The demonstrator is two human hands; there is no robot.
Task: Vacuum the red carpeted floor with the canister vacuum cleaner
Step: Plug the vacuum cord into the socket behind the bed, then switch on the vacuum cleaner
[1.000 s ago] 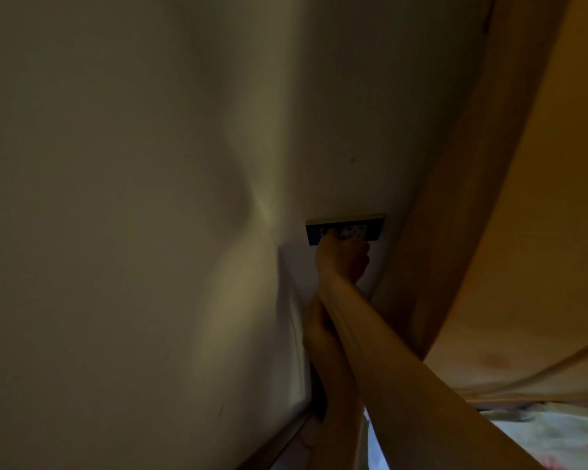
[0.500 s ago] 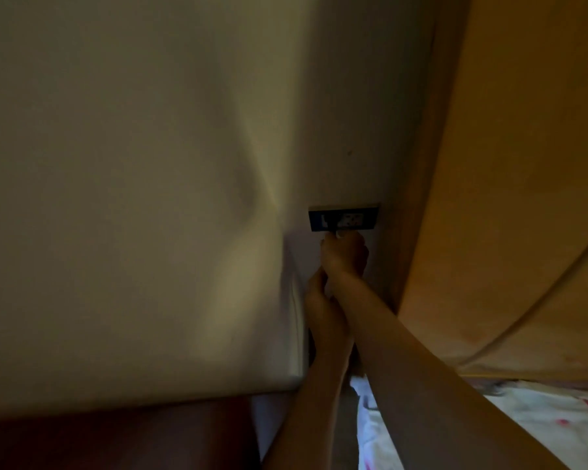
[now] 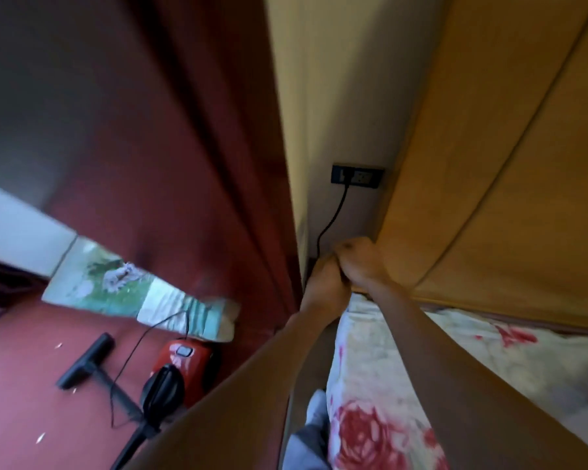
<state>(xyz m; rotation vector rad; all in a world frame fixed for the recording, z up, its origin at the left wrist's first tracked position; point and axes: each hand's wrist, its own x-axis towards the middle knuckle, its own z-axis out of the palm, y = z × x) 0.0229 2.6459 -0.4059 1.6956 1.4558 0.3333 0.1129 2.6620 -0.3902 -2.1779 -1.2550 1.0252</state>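
Around the hands: cream wall [image 3: 336,79] ahead, dark red curtain [image 3: 190,164] on the left, pale wooden panel [image 3: 506,164] on the right, flowered bedsheet [image 3: 489,361] below, along the panel's lower edge. On the wall, a dark socket plate [image 3: 357,176] with a black cord [image 3: 339,208] plugged in, dropping down the wall toward the left hand [image 3: 323,283].

Wedged in the narrow gap between curtain and panel: left hand and right hand [image 3: 360,262], pressed knuckle to knuckle, fingers of both curled in. Too blurred to tell whether clamped on the cord, its lower end lost behind the left hand.

Down on the red carpet [image 3: 21,385], well apart from both hands: red vacuum cleaner [image 3: 184,364], near the carpet's edge at the curtain's foot. Further out, black floor nozzle [image 3: 85,359] lying flat, wand [image 3: 116,391] running back from it. Thin wire [image 3: 132,352] looping over the carpet between nozzle and vacuum cleaner. Green-and-white patterned cloth [image 3: 109,286] just behind. A few white scraps [image 3: 41,437] scattered on the carpet.
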